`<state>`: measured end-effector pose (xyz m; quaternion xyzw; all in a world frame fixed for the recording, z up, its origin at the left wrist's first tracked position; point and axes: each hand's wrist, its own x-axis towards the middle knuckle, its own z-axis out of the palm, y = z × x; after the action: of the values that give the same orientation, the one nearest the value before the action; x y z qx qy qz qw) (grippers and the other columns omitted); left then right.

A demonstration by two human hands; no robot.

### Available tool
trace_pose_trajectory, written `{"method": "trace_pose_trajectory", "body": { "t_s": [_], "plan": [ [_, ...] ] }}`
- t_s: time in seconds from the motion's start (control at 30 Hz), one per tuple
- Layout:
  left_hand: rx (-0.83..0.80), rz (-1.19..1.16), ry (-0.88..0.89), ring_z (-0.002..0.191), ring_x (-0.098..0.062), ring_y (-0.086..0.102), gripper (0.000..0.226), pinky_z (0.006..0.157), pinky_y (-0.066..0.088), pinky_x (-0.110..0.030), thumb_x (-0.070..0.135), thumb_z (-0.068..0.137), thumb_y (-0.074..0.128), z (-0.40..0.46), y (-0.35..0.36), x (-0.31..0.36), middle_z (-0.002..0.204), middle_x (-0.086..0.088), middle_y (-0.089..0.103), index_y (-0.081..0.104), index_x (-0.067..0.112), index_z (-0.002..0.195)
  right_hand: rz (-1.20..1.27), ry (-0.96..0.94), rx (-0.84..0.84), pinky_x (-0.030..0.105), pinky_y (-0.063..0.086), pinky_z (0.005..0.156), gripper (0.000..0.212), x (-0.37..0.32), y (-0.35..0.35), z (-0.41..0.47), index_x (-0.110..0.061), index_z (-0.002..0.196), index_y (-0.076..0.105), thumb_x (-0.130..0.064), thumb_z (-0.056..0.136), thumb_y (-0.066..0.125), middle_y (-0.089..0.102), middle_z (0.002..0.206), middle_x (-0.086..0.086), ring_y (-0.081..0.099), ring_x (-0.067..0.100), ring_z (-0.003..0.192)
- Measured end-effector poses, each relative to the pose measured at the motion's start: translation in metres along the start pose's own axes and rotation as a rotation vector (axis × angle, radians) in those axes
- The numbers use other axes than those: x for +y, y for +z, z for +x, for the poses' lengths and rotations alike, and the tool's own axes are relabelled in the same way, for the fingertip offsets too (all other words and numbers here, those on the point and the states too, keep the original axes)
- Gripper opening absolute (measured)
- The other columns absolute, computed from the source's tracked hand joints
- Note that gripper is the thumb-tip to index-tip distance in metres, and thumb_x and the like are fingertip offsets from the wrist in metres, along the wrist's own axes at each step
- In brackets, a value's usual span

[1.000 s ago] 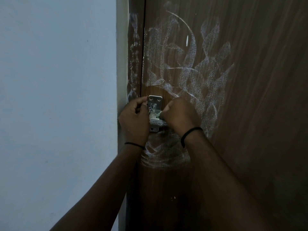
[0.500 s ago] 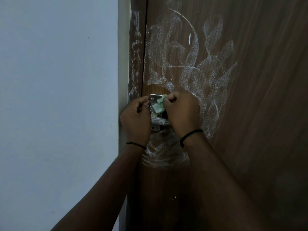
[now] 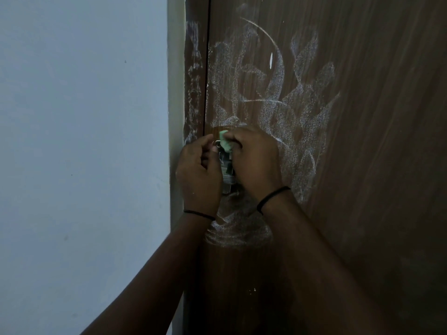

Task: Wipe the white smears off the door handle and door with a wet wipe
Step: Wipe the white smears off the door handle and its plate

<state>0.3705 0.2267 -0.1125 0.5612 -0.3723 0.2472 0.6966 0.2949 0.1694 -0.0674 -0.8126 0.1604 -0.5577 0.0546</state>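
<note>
A brown wooden door (image 3: 362, 165) carries broad white smears (image 3: 278, 97) above and below its metal handle plate (image 3: 227, 175). My right hand (image 3: 256, 160) is closed around a crumpled pale green wet wipe (image 3: 225, 141) and presses it against the top of the plate. My left hand (image 3: 199, 172) curls beside the plate's left edge, thumb and fingers pinched near its top corner; what it grips is hidden. Most of the handle is covered by both hands.
A brown door frame (image 3: 194, 76) with white smears runs down the door's left side. A plain pale wall (image 3: 82, 141) fills the left half. Another smeared patch (image 3: 239, 233) lies below my wrists.
My right hand has slid the wet wipe upward from the middle of the handle plate to its top edge. My left hand has stayed beside the plate.
</note>
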Motion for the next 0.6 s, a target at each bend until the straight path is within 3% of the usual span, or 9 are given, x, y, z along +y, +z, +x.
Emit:
{"method": "trace_pose_trajectory", "body": {
  "t_s": [0.13,0.2,0.3,0.4,0.5,0.6],
  "plan": [
    [-0.062,0.109,0.112,0.102,-0.016,0.058,0.035,0.087,0.042,-0.017,0.009,0.094,0.06,0.01,0.0,0.003,0.112,-0.011,0.063,0.062,0.008,0.13,0.079,-0.048,-0.199,0.04,0.058,0.072,0.028,0.0,-0.003,0.009,-0.017,0.11,0.062,0.0,0.09,0.053,0.07,0.096,0.003,0.066,0.018,0.085],
    [-0.086,0.15,0.152,0.102,-0.019,0.058,0.034,0.086,0.04,-0.019,0.01,0.094,0.061,0.013,0.001,0.004,0.112,-0.012,0.063,0.064,0.007,0.128,0.131,-0.03,-0.161,0.039,0.058,0.067,0.028,0.003,-0.003,0.008,-0.019,0.108,0.054,0.002,0.089,0.056,0.067,0.094,-0.001,0.066,0.014,0.082],
    [-0.115,0.187,0.222,0.1,-0.023,0.06,0.029,0.085,0.04,-0.02,0.008,0.092,0.064,0.017,0.002,0.001,0.109,-0.014,0.065,0.068,0.005,0.121,0.135,0.044,-0.014,0.033,0.056,0.065,0.02,0.008,-0.001,0.006,-0.018,0.095,0.059,-0.002,0.085,0.067,0.064,0.086,-0.006,0.063,0.007,0.076],
    [-0.135,0.223,0.22,0.091,-0.02,0.06,0.025,0.077,0.036,-0.014,0.011,0.092,0.066,0.021,0.003,-0.002,0.103,-0.012,0.065,0.071,0.007,0.116,0.024,0.141,0.017,0.035,0.056,0.067,0.007,0.013,0.002,0.009,-0.021,0.08,0.072,-0.018,0.085,0.074,0.069,0.081,-0.005,0.063,0.008,0.072],
    [-0.113,0.246,0.18,0.083,-0.011,0.056,0.021,0.072,0.031,-0.01,0.015,0.091,0.067,0.021,0.001,-0.005,0.098,-0.009,0.066,0.073,0.011,0.11,-0.004,0.103,-0.041,0.036,0.055,0.072,0.01,0.014,0.003,0.011,-0.018,0.083,0.078,-0.016,0.089,0.07,0.072,0.084,-0.001,0.063,0.011,0.077],
    [-0.071,0.217,0.084,0.087,-0.014,0.063,0.019,0.075,0.039,-0.015,0.02,0.092,0.065,0.02,-0.002,-0.007,0.099,-0.006,0.071,0.075,0.013,0.107,-0.048,0.046,-0.108,0.039,0.053,0.08,0.015,0.011,0.004,0.014,-0.018,0.094,0.078,-0.012,0.092,0.064,0.072,0.094,0.001,0.063,0.017,0.089]
  ]
}}
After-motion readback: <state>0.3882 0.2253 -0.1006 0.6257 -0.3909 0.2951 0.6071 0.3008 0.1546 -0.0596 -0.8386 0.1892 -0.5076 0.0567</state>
